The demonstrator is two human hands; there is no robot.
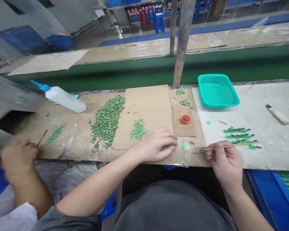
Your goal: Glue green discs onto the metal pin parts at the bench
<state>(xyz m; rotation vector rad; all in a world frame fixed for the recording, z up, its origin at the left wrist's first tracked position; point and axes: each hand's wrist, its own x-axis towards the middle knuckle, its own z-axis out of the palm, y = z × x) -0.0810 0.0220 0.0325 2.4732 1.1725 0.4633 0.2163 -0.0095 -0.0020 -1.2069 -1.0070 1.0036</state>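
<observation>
My right hand pinches a thin wooden-handled paintbrush, its dark tip pointing left above the table. My left hand rests on the table by the cardboard sheet, fingers loosely bent and thumb apart from them; nothing shows in it. Just right of its fingertips lies a small green disc. A small heap of green pieces sits on the cardboard beyond my left wrist. A red cap-like cup stands past the disc. Near my right hand lie several rows of green pieces with dark ends.
A turquoise basket stands at the back right, a flat brush farther right. Left are a large pile of green pieces, a white squeeze bottle and a co-worker's blurred hand. A metal post rises behind.
</observation>
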